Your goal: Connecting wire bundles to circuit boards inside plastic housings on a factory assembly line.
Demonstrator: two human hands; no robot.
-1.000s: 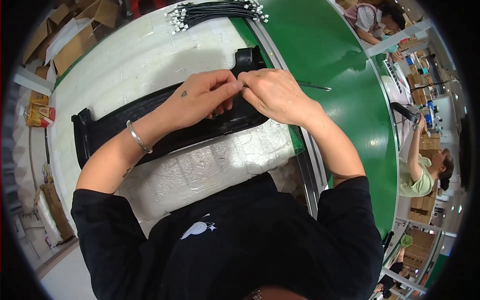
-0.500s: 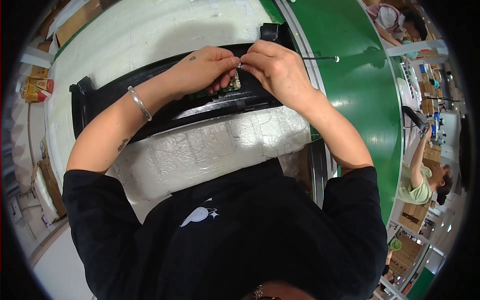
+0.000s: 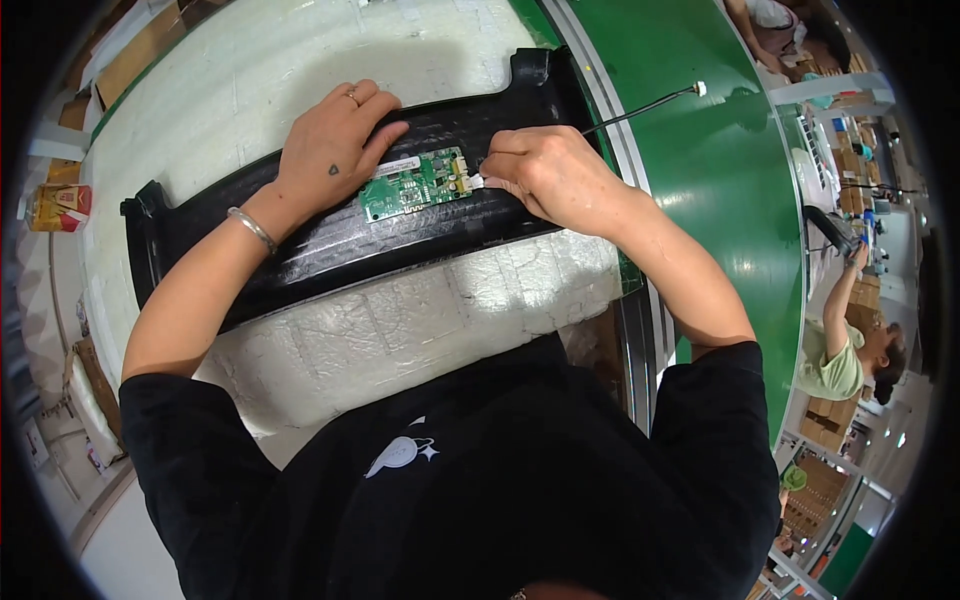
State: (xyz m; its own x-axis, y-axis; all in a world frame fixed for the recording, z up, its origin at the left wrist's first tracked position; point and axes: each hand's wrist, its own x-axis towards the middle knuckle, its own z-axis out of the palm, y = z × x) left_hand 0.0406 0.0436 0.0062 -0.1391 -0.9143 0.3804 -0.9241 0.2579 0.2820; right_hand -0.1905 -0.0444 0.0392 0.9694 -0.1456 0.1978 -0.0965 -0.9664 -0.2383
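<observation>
A long black plastic housing (image 3: pixel 300 250) lies crosswise in front of me, with a green circuit board (image 3: pixel 415 195) on its middle. My left hand (image 3: pixel 335 150) rests on the housing's far edge, left of the board, fingers stretched out and thumb apart. My right hand (image 3: pixel 565 175) pinches a small white plug (image 3: pixel 478 182) at the board's right end, against the connectors there. Whether the plug is fully seated I cannot tell. A black cable (image 3: pixel 645 107) runs out from behind my right hand to a loose white connector (image 3: pixel 699 89).
Under the housing lies a plastic-wrapped foam pad (image 3: pixel 420 300). A metal rail (image 3: pixel 610 130) borders the green surface (image 3: pixel 720 220) on the right. Co-workers sit beyond it, one in a light green shirt (image 3: pixel 835 365). A red and yellow package (image 3: pixel 62 207) stands far left.
My left hand has left the plug and moved left onto the housing's far edge, uncovering the board. My right hand has come down nearer to the board's right end with the plug.
</observation>
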